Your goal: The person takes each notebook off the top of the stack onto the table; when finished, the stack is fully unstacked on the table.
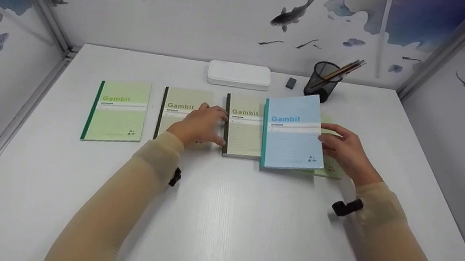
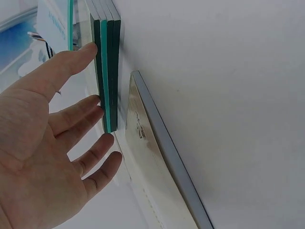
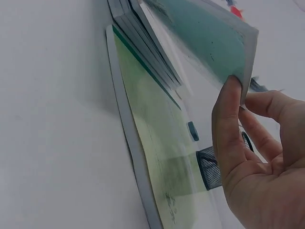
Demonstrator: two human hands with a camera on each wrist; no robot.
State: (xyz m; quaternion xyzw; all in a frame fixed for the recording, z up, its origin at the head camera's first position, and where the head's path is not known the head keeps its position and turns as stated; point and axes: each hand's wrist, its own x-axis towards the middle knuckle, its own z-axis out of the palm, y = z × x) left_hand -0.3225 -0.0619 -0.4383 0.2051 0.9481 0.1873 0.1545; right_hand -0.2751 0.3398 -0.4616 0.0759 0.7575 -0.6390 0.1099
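My right hand (image 1: 346,150) pinches the right edge of a blue notebook (image 1: 294,146) between thumb and fingers. The blue notebook is raised and tilted over a stack of notebooks (image 2: 108,76) and a green notebook (image 1: 332,170). On top of the stack is a beige notebook (image 1: 242,142), partly covered by the blue one. With its fingers spread, my left hand (image 1: 198,124) is at the stack's spine side, fingertips against or very near the spines. Below that hand lies another beige notebook (image 1: 180,96), partly hidden by it.
A light green notebook (image 1: 117,122) lies at the left of the white table (image 1: 222,217). Along the back stand a white case (image 1: 238,76), a dark eraser (image 1: 291,83) and a black mesh pen holder (image 1: 318,85) with pencils (image 1: 344,69). Printed panels surround the table.
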